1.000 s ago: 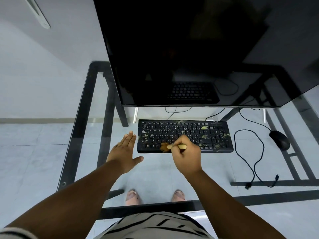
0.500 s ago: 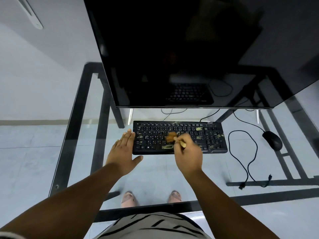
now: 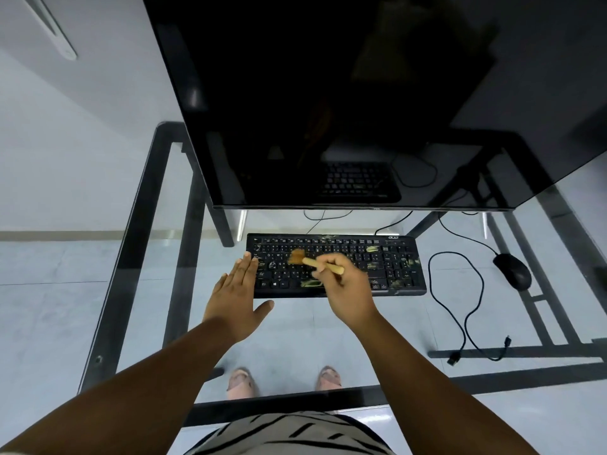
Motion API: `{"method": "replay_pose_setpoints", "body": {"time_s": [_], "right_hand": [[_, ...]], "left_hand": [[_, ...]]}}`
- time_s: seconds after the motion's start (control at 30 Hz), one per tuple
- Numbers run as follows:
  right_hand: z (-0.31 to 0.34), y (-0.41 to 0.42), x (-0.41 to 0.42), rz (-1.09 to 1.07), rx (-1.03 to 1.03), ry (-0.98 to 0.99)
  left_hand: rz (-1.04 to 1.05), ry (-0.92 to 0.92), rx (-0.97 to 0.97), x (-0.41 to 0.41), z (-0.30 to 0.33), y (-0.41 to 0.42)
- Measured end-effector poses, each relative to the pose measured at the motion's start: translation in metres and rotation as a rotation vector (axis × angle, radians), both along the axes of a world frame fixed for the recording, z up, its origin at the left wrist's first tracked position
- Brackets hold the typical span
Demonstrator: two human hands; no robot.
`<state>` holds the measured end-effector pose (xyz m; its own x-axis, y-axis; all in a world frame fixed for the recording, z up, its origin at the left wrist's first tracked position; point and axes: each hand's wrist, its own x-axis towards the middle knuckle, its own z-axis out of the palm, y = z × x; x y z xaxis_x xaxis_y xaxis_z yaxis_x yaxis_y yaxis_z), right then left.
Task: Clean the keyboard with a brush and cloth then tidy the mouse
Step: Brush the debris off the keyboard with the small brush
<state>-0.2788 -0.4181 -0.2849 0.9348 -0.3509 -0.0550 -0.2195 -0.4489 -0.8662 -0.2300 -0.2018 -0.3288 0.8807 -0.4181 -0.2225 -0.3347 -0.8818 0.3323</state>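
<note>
The black keyboard (image 3: 335,262) lies flat on the glass desk (image 3: 377,326), just below the monitor's lower edge, its keys flecked with yellowish debris. The right hand (image 3: 349,290) grips a wooden brush (image 3: 315,261), fingers (image 3: 325,262) curled round the handle; the blurred bristles sit on the keys just beyond those fingers, toward the left half. The left hand (image 3: 238,295) lies flat with fingers straight and relaxed, their tips touching the keyboard's left end. Well to the right of the brush-holding fingers rests a black mouse (image 3: 511,270), its cable (image 3: 460,307) looped across the glass. A dark monitor (image 3: 328,100) looms above. Through the desk's black frame show pale floor tiles and white walls.
</note>
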Motion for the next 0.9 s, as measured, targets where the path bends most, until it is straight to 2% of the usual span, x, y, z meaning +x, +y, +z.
{"method": "replay_pose_setpoints", "body": {"time_s": [0.1,0.17,0.27,0.33,0.4,0.43,0.5,0.57,0.63,0.73,0.83,0.9], "right_hand": [[-0.003,-0.005,0.0,-0.166,-0.161,-0.034],[0.001,-0.009,-0.003,-0.249,-0.048,-0.072],[0.002,-0.017,-0.008,-0.088,0.127,0.004],[-0.003,-0.027,-0.014,-0.072,0.018,0.047],[-0.003,-0.037,-0.018,-0.216,-0.098,-0.007],[-0.002,-0.04,-0.019,-0.256,-0.061,-0.036],[0.0,-0.043,-0.02,-0.194,0.049,-0.036],[-0.002,-0.048,-0.023,-0.09,0.009,0.009],[-0.003,-0.055,-0.022,-0.186,-0.099,0.006],[0.004,-0.064,-0.016,-0.371,-0.005,-0.088],[0.008,-0.066,-0.007,-0.207,0.063,-0.064],[0.001,-0.069,-0.005,-0.167,-0.034,-0.006]], "left_hand": [[0.009,-0.024,0.004,-0.001,0.001,-0.009],[0.003,-0.037,0.006,-0.003,0.002,-0.015],[-0.006,-0.035,0.006,-0.005,0.002,-0.023],[-0.001,-0.026,0.001,-0.006,0.001,-0.027],[0.003,-0.019,0.015,-0.008,0.001,-0.03],[0.003,-0.02,0.025,-0.009,0.001,-0.031],[0.0,-0.022,0.036,-0.01,0.002,-0.033],[0.0,-0.026,0.036,-0.011,0.003,-0.038],[0.003,-0.03,0.038,-0.012,0.004,-0.044],[0.001,-0.042,0.04,-0.013,0.005,-0.054],[-0.015,-0.033,0.042,-0.012,0.004,-0.062],[-0.039,-0.034,0.07,-0.012,0.001,-0.068]]}}
